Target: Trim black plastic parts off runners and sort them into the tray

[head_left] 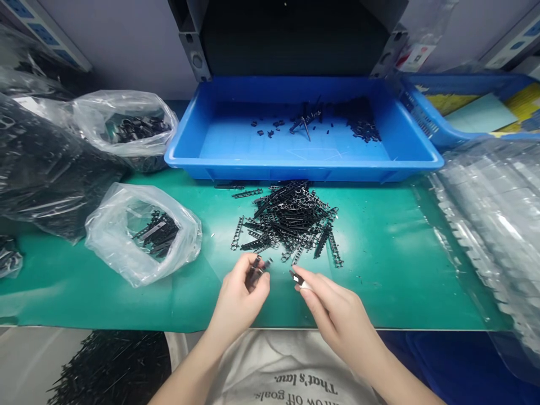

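My left hand (pixel 242 295) is closed around a small black plastic part (pixel 255 271), blurred at its tip. To its right, my right hand (pixel 331 304) pinches another small black plastic piece (pixel 297 278) with a white patch on it, between thumb and forefinger. The two hands are apart, above the front of the green mat. Just beyond them lies a heap of black plastic strips (pixel 291 216), many ladder-like with small rings. A few strips lie loose around the heap.
Behind the heap stands a blue tray (pixel 304 170) holding small black pieces. Plastic bags of black parts (pixel 143 233) stand on the left. Clear plastic trays (pixel 498 225) are stacked at right, below a blue basket (pixel 422 112). A bin of black scraps (pixel 118 365) sits below the table edge.
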